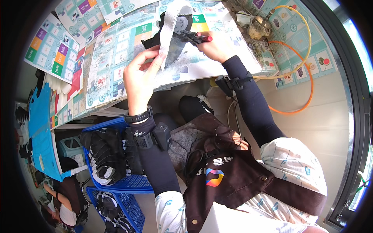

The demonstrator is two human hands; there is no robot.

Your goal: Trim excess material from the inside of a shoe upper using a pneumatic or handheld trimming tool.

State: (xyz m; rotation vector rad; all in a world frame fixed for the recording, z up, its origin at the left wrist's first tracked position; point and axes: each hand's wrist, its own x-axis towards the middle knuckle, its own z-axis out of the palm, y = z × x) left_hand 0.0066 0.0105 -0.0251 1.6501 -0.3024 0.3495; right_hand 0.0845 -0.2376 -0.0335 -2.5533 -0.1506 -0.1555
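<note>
Over the paper-covered table, my left hand (143, 72) pinches the lower end of a white strap (169, 39) between thumb and fingers. That strap loops upward in front of a black and grey piece (181, 24), which looks like part of a shoe or sandal. My right hand (213, 47) is closed around a dark tool (190, 37) with red ends, which looks like pliers. Its dark tip points left and meets the grey piece beside the strap. The strap hides part of that piece, so I cannot tell whether the tool's jaws grip it.
Printed sheets cover the table (112, 70). At the far right, a yellow hose (309, 35) and an orange hose (312, 83) curve from a dusty fitting (259, 28). Blue baskets (132, 185) with black and white shoes (107, 155) stand below left. Another person (66, 202) sits at the lower left.
</note>
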